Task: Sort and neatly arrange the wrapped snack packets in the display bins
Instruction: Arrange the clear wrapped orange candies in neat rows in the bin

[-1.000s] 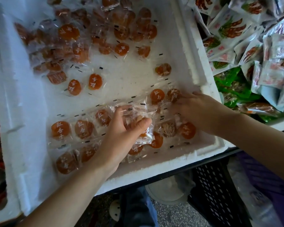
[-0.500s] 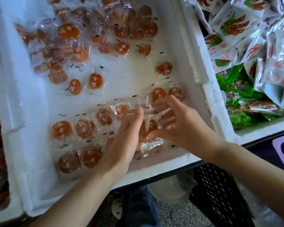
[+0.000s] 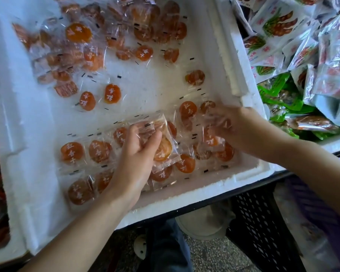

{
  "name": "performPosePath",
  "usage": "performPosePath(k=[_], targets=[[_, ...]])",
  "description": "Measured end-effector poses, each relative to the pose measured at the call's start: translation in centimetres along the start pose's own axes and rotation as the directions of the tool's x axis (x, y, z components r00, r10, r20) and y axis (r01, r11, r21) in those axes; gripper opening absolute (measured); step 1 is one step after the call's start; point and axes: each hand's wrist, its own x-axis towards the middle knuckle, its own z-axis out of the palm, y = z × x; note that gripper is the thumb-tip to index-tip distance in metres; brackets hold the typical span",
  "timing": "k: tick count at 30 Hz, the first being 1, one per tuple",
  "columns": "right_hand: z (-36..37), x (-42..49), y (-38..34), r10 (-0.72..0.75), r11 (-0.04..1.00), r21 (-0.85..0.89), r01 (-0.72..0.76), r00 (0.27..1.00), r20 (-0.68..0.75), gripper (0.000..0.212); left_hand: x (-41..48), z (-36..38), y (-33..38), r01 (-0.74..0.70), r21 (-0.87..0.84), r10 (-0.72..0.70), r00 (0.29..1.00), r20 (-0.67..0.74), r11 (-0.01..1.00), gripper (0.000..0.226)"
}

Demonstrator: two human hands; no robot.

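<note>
white foam bin [image 3: 37,154]: two near rows [image 3: 86,154] laid flat, far heap [image 3: 106,36] unsorted, so likely under half done. left hand [image 3: 137,154] pinches one packet [image 3: 163,146] over the rows. right hand [image 3: 238,130] rests at the near-right corner, its grip too blurred to tell.

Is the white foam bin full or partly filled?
Partly filled: bare floor of the foam bin shows between the far pile and near rows.

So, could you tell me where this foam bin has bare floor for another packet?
Bare floor of the foam bin: the middle band between the far pile and the near rows, holding two stray packets and a lone packet; also a strip along the left wall. Crowded: the near right corner, where the left hand, gripping a packet, and right hand work.
</note>
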Motion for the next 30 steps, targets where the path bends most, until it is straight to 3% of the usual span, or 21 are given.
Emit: performPosePath(k=[5, 7, 11, 12, 14, 15, 17, 20, 24, 30], targets=[[1.9, 0.1, 0.3, 0.014, 0.988, -0.151, 0.015, 0.982, 0.189, 0.018, -0.4, 0.0, 0.2, -0.031, 0.033, 0.031, 0.999, -0.010, 0.999, 0.054], [2.5, 0.1, 0.6, 0.016, 0.988, -0.154, 0.015, 0.981, 0.196, 0.012, -0.4, 0.0, 0.2, -0.032, 0.039, 0.032, 0.999, -0.002, 0.999, 0.060], [3.0, 0.1, 1.4, -0.058, 0.984, -0.159, 0.081, 0.988, 0.142, 0.024, -0.6, 0.1, 0.4, -0.019, 0.037, 0.018, 0.999, 0.030, 0.999, 0.066], [3.0, 0.1, 1.5, -0.068, 0.982, -0.164, 0.090, 0.989, 0.134, 0.027, -0.5, 0.0, 0.1, -0.005, 0.054, 0.002, 0.999, 0.049, 0.999, 0.065], [3.0, 0.0, 1.4, -0.082, 0.980, -0.173, 0.100, 0.990, 0.111, 0.036, -0.5, -0.1, -0.1, -0.022, 0.067, 0.017, 0.997, 0.070, 0.998, 0.025], [2.9, 0.0, 1.2, -0.108, 0.981, -0.157, 0.118, 0.992, 0.072, 0.040, -0.6, -0.2, -0.1, -0.034, 0.063, 0.029, 0.995, 0.091, 0.997, 0.016], [2.3, 0.0, -0.2, -0.135, 0.990, 0.039, 0.136, 0.990, -0.036, 0.041, -0.6, -0.2, -0.2, -0.070, 0.064, 0.062, 0.991, 0.119, 0.995, 0.022], [1.3, 0.0, -2.7, -0.079, 0.913, 0.404, 0.052, 0.996, 0.051, 0.051, -0.5, -0.1, -0.1, -0.125, 0.033, 0.120, 0.986, 0.120, 0.992, 0.041], [1.1, 0.8, -3.6, -0.064, 0.869, 0.495, 0.006, 0.993, 0.100, 0.018, -0.3, 0.4, 0.2, -0.128, -0.007, 0.128, 0.981, 0.146, 0.992, 0.041], [0.1, 1.3, -3.0, -0.015, 0.678, 0.717, -0.162, 0.972, 0.234, 0.027, -0.1, -0.2, 0.9, -0.153, 0.019, 0.147, 0.973, 0.178, 0.988, 0.035]])
